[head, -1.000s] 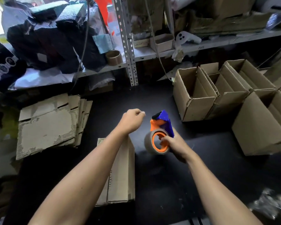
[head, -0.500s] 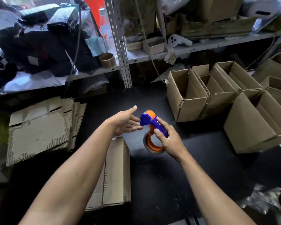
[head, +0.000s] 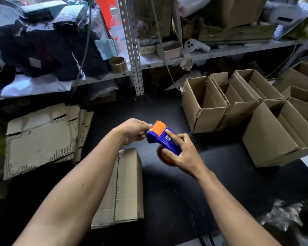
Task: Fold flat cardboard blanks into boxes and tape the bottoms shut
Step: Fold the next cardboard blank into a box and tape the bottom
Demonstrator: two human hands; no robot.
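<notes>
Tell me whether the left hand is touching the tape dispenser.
Touching. The head view shows the left hand with its fingertips pinched at the orange front edge of the tape dispenser, which the right hand grips.

No legible text; white label on blue tape dispenser [head: 164, 141] too blurred.

A blue-and-orange tape dispenser [head: 163, 139] is held above the black table's middle. Flat blanks [head: 124, 189] lie near-left; open boxes [head: 204, 105] stand far right.
</notes>
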